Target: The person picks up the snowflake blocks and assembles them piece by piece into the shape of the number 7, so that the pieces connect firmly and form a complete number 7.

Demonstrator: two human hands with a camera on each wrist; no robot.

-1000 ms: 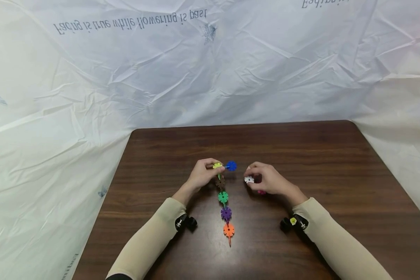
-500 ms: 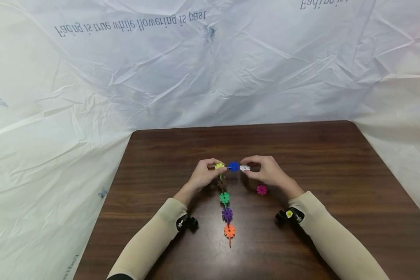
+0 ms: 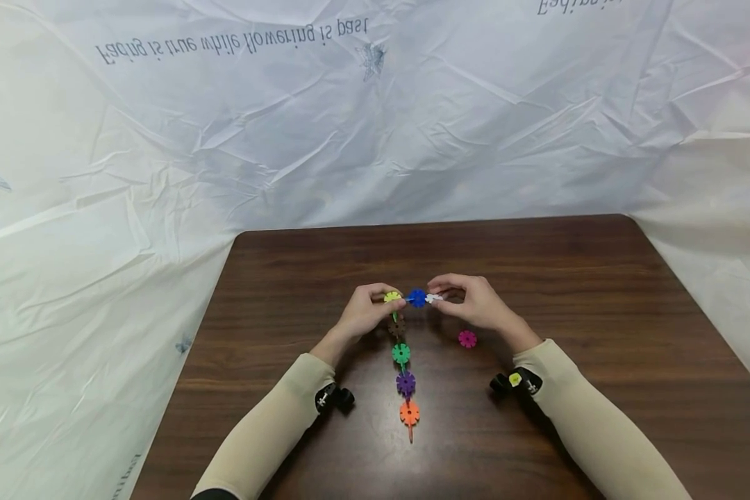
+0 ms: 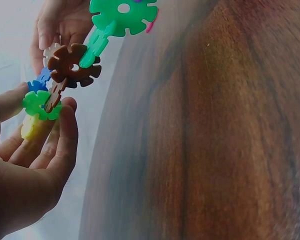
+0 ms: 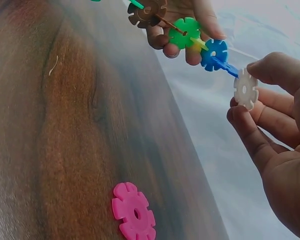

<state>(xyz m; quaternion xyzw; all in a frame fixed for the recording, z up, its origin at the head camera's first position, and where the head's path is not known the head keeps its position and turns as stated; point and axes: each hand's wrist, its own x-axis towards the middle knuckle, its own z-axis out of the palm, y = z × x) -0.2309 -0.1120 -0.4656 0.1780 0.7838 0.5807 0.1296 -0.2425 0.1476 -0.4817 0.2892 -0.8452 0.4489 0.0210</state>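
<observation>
A chain of notched plastic snowflake discs runs up the table in the head view, from an orange disc (image 3: 409,413) past a purple disc (image 3: 405,383), a green disc (image 3: 401,353) and a brown disc (image 3: 396,326). My left hand (image 3: 364,311) pinches its far end at the yellow disc (image 3: 392,297) and light green disc (image 5: 184,34). Beyond the fingers, blue discs (image 3: 417,298) stick out to the right. My right hand (image 3: 480,305) pinches a white disc (image 5: 246,89) between thumb and fingers, its edge meeting the outer blue disc in the right wrist view.
A loose pink disc (image 3: 467,339) lies flat on the brown wooden table (image 3: 537,257), below my right hand. A pale printed sheet (image 3: 375,139) hangs behind the table and down its sides. Each wrist carries a small black camera (image 3: 344,400).
My right hand has brought the white disc up and left from near the pink disc to the blue disc, and turned it more edge-on. The left hand holds nearly still.
</observation>
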